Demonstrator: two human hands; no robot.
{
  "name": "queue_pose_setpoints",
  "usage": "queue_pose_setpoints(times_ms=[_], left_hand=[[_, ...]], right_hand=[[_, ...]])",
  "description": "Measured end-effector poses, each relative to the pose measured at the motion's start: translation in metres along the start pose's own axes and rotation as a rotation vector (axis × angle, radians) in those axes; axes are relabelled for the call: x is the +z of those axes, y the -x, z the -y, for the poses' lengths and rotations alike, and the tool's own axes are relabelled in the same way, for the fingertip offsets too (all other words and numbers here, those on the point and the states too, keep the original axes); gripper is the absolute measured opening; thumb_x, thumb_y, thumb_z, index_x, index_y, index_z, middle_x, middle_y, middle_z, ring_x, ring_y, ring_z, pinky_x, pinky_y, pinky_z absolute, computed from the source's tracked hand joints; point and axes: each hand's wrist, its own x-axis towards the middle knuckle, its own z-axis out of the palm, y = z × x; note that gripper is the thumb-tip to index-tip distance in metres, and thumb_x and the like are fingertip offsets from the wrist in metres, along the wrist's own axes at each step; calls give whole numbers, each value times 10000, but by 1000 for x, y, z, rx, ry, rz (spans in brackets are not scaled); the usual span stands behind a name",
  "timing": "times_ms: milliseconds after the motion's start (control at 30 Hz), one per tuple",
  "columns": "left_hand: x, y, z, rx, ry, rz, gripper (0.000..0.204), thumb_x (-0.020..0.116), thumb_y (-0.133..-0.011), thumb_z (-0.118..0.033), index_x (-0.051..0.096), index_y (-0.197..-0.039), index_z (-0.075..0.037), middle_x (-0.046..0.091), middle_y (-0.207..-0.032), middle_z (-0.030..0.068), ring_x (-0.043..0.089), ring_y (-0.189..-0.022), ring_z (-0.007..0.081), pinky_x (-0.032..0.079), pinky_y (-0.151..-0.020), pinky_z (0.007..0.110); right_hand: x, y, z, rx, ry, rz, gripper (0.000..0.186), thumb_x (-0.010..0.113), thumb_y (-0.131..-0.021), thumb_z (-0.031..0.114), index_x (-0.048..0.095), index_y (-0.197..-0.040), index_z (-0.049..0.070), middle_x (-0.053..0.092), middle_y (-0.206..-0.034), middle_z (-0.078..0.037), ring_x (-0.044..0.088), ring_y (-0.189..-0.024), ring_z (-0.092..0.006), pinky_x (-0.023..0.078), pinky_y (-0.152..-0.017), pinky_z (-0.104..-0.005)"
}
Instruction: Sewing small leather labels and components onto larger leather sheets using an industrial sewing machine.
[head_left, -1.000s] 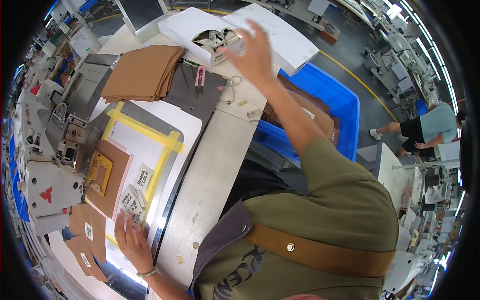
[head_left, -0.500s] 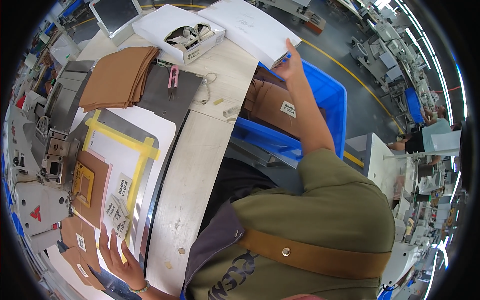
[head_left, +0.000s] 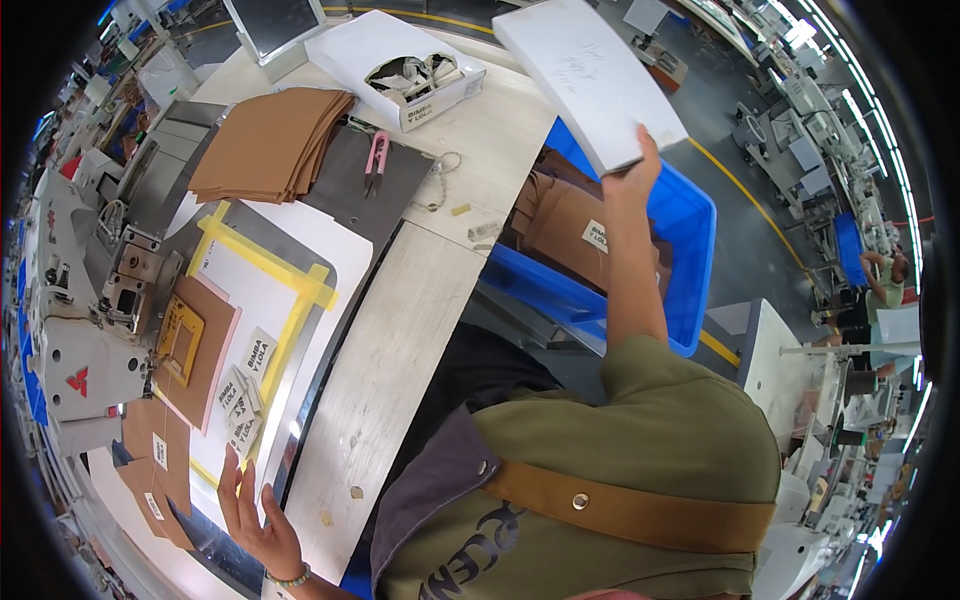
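Gripped at its near end, a flat white box [head_left: 590, 80] is in my right hand [head_left: 634, 172]. It is tilted over the far end of a blue bin [head_left: 690, 250], which holds brown pieces [head_left: 570, 225], one with a white label. My left hand [head_left: 258, 520], fingers spread, holds nothing above the near edge of the sewing plate. Close to its fingertips lie loose white labels [head_left: 240, 400]. Beside them a yellow frame [head_left: 182, 340] rests on a brown panel [head_left: 215, 350] by the sewing machine head [head_left: 95, 350].
A stack of brown panels [head_left: 265, 145] lies on the far left of the table, with pink thread snips [head_left: 376, 160] to its right. Beyond stands an opened white box [head_left: 400, 70] filled with labels. Brown labelled pieces [head_left: 155, 460] hang at the near left. Another person works far right.
My right hand has lifted the white box off the table and moved it right, over the bin. My left hand stays open near the labels.
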Motion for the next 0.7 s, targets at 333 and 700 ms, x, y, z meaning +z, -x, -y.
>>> queue_pose_setpoints(times_ms=[333, 700], left_hand=[[62, -39, -99, -181, 1033, 118, 566, 611, -1062, -272, 543, -1562, -17, 654, -1473, 207, 690, -1254, 297, 545, -1045, 421], [66, -33, -150, -434, 1272, -983, 1096, 810, -987, -321, 33, -1698, -15, 366, -1617, 228, 380, -1513, 294, 364, -1245, 483]], right_hand=[[24, 103, 54, 174, 126, 204, 589, 591, -1060, 301, 479, -1552, -4, 602, -1509, -197, 595, -1375, -402, 471, -1165, -589], [100, 316, -98, 880, 107, 1193, 892, 669, -953, 534, 412, -1601, -22, 491, -1622, -190, 459, -1511, -374, 339, -1261, -575]])
